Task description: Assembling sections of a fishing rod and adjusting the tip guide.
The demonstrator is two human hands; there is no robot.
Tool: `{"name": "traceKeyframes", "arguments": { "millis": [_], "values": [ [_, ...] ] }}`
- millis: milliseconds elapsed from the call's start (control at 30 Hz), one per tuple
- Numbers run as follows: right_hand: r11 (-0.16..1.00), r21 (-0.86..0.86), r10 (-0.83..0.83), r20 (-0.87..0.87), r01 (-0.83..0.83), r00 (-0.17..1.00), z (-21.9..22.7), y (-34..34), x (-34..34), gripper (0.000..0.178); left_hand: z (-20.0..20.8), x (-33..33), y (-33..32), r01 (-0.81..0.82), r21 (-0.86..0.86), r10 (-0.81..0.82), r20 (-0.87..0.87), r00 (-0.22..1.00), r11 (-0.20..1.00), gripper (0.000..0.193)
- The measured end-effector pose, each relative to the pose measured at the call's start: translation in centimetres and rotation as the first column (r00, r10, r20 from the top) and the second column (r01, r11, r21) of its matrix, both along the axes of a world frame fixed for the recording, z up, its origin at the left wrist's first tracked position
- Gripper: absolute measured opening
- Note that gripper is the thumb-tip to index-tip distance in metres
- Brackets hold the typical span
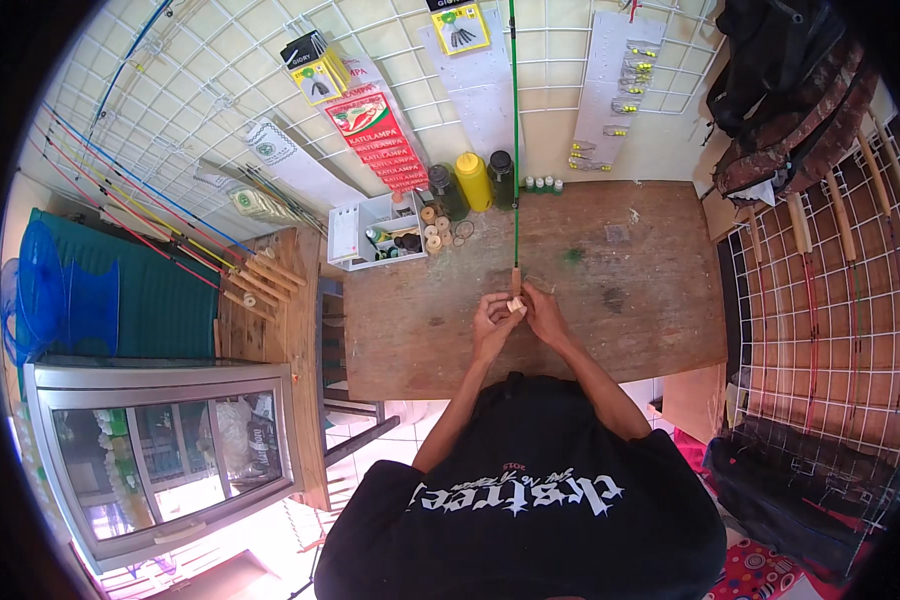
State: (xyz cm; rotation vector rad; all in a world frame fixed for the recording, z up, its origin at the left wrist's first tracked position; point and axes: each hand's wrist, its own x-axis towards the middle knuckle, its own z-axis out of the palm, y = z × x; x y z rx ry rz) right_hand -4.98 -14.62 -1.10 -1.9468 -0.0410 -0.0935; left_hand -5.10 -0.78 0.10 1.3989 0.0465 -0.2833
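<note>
Head view: on my feed the hands are close together over the near half of the worktop (630, 330), left hand (492, 320) closed on a small pale wooden piece (516, 304), right hand (544, 312) closed on the wooden handle (516, 278) of a thin green rod (515, 120), though fingers hide the exact contact from me. Rod runs straight away from the hands, past the far edge, in front of the white wall grid (220, 65). Left of it I've got a white divided box (355, 264), wooden rings (432, 230) and a yellow bottle (473, 182); small vials (543, 185) just right.
</note>
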Motion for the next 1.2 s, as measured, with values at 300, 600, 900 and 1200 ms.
{"name": "traceKeyframes", "arguments": {
  "millis": [300,600,900,1200],
  "values": [
    [0.999,-0.036,-0.017,0.036,0.018,0.999,-0.4,0.1,0.1,0.032,-1.1,0.8,0.0,0.039,0.119,-0.046,0.056,0.997,0.992,0.040],
    [1.000,-0.018,-0.015,0.050,0.016,0.999,-0.3,0.3,0.0,0.027,-1.3,1.1,-0.6,-0.096,0.189,0.068,0.153,0.986,0.977,0.035],
    [1.000,-0.009,-0.021,0.081,0.021,0.997,-0.8,0.3,0.0,0.032,-0.6,0.4,-1.6,-0.159,0.197,0.119,0.204,0.972,0.967,0.032],
    [0.999,-0.031,0.019,0.059,-0.017,0.998,-1.7,-0.5,0.0,0.037,-0.2,0.4,-2.0,-0.189,0.203,0.153,0.180,0.972,0.961,0.032]
  ]
}}
